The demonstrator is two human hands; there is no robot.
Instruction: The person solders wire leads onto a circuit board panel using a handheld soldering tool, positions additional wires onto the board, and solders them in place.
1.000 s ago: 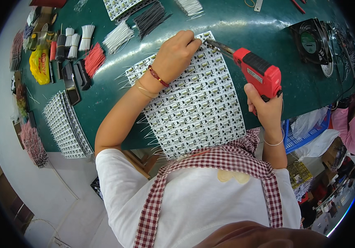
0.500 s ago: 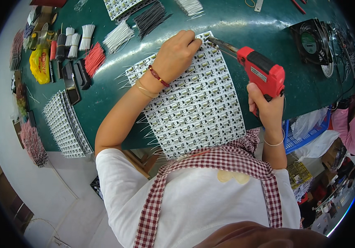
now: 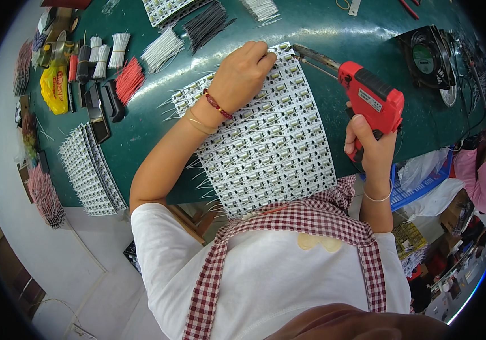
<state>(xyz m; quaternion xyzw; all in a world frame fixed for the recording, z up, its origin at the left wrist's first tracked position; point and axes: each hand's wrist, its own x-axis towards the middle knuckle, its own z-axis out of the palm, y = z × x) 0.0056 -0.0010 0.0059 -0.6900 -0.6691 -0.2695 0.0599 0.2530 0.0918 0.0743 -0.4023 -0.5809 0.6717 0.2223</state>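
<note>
At 12 o'clock on the panel, left hand is pressing down on the far edge of the white circuit-board panel, fingers curled together, knuckles up; looks like it's pinning the sheet or pinching something at that edge, can't tell which. Panel is lying flat on the green bench, long axis running roughly 11 to 5 o'clock, near end overhanging the bench edge toward the person's apron.

Right hand is wrapping closed around the grip of the red soldering gun, sitting at about 3 o'clock off the panel. Gun's metal tip is pointing toward 10 o'clock and hovering just beside the panel's far right corner, close to the left fingertips. So the work spot is lying up and left of the right hand, along the gun's own axis; the left hand is nearer to it.

Off at 9 o'clock: a stack of similar panels; red wire bundle at 10 o'clock; small fan at 2 o'clock.
</note>
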